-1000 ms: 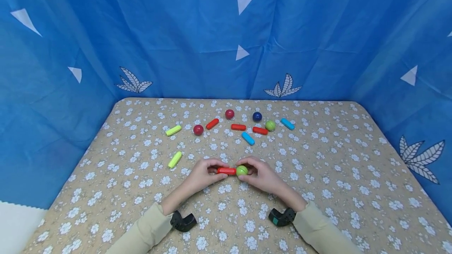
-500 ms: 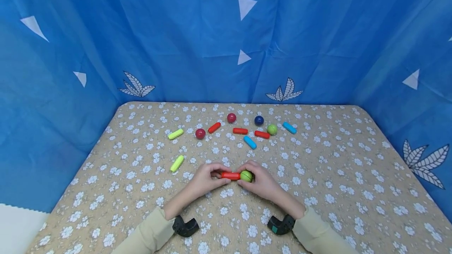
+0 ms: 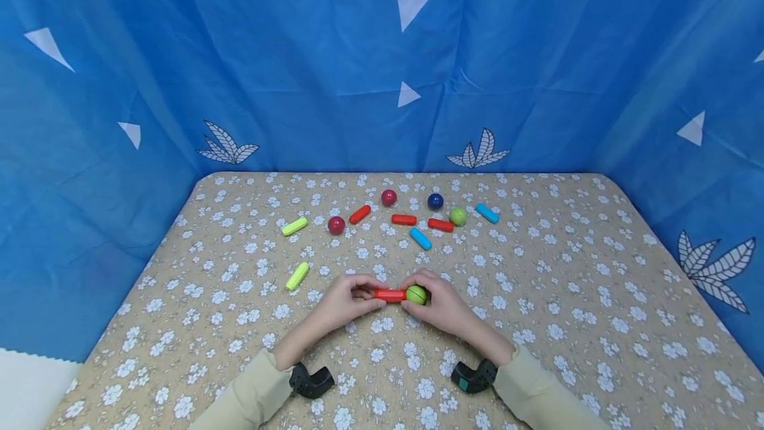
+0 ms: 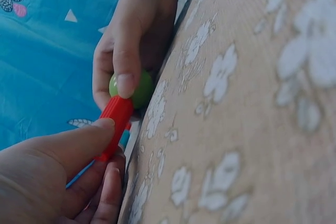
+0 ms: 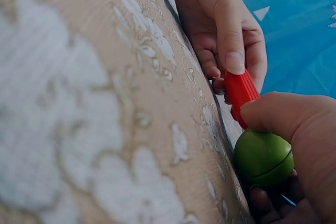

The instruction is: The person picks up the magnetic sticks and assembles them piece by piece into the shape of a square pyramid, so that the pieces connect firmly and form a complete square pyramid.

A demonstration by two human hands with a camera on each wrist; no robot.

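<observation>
Left hand [image 3: 346,298] pinches red stick [image 3: 390,295] between thumb and fingers; right hand [image 3: 440,304] seemingly grips green ball [image 3: 416,294] within curled fingers, thumb on stick.

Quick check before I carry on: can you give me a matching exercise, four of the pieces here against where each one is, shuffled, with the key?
1. held red bar
2. dark blue ball
3. yellow-green bars
4. held green ball

A. leftmost of the loose pieces
B. in the curl of the right hand
C. one end gripped by the left hand
D. toward the back of the table, right of both crimson balls

Pairs: 1-C, 2-D, 3-A, 4-B
</observation>
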